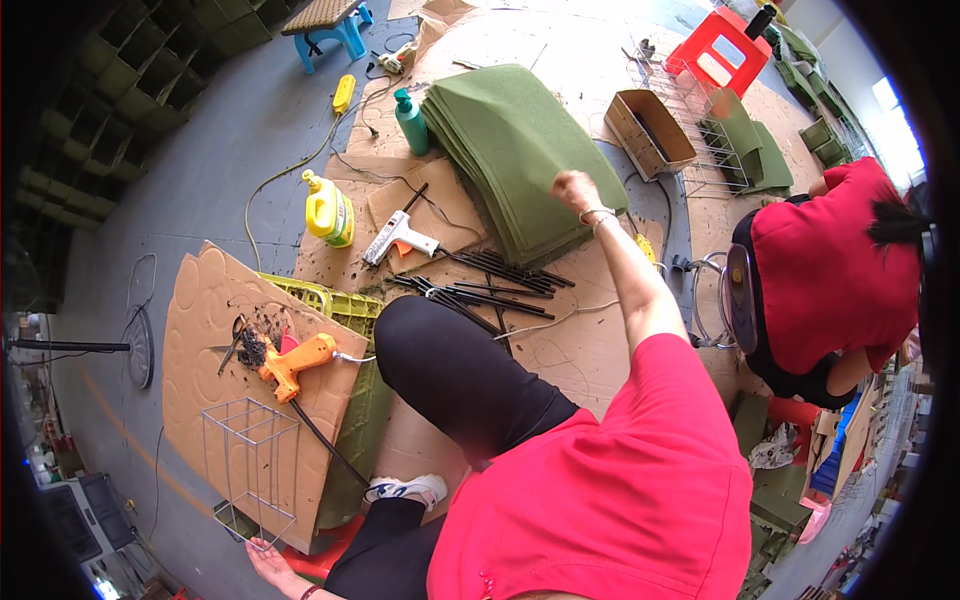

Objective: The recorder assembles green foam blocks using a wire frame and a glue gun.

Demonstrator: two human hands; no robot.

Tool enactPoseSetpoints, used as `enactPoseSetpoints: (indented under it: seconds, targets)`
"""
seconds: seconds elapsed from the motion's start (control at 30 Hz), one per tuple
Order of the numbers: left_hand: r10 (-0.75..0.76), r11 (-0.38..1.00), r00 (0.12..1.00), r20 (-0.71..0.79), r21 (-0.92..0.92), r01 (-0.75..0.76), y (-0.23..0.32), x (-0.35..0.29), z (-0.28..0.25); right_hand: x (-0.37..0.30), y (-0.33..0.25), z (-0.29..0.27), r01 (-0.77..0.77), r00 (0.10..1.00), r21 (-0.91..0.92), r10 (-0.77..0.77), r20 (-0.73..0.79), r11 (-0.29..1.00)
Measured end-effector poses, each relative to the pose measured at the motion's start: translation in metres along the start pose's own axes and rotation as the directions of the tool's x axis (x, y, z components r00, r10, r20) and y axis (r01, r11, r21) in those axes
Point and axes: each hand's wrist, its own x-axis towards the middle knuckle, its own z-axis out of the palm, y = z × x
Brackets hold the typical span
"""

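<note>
At the lower left, my left hand (pixel 272 566) has its fingers at the bottom corner of a small box-shaped wire frame (pixel 250 437), closed on the wire. The frame rests over a cardboard sheet (pixel 195 340). My right arm reaches forward, and my right hand (pixel 576 191) is curled closed over the right part of a stack of green felt sheets (pixel 515 140). Whether anything is between its fingers is hidden. An orange glue gun (pixel 298 366) lies on the cardboard beside scissors (pixel 234 343) and dark scraps.
A white glue gun (pixel 400 238) and several black glue sticks (pixel 490 290) lie before my knee. Nearby stand a yellow jug (pixel 328 212) and a green bottle (pixel 410 122). Farther right are a cardboard box (pixel 648 135), a red stool (pixel 718 52) and a seated co-worker (pixel 825 265). Cords cross the floor.
</note>
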Motion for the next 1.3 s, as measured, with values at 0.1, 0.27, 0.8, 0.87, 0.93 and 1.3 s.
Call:
enactPoseSetpoints:
  seconds: [0.1,0.27,0.8,0.87,0.93,1.3]
  targets:
    - [0.020,1.000,0.999,-0.046,-0.015,-0.021,0.000,-0.008,-0.005,0.030,-0.034,-0.021,0.017,0.996,-0.059,-0.012,0.083,0.998]
    - [0.032,0.999,0.995,-0.095,0.001,-0.032,0.003,-0.009,-0.017,0.109,-0.067,-0.076,-0.263,0.960,-0.247,0.229,-0.159,0.933]
    - [0.173,0.976,0.978,-0.118,-0.112,-0.186,0.003,-0.004,-0.015,0.187,-0.152,-0.212,0.448,0.862,-0.267,-0.492,-0.124,0.853]
    - [0.283,0.957,0.898,-0.337,0.034,-0.288,0.032,-0.028,0.024,0.177,-0.197,-0.210,0.376,0.893,-0.290,-0.428,-0.140,0.880]
    - [0.438,0.889,0.866,-0.242,-0.024,-0.457,0.067,-0.062,0.064,0.175,-0.241,-0.212,0.458,0.870,0.105,-0.422,-0.255,0.883]
    - [0.167,0.937,0.402,0.900,-0.018,-0.348,0.091,-0.215,0.388,0.005,-0.572,-0.210,0.322,0.570,0.898,-0.819,0.070,0.301]
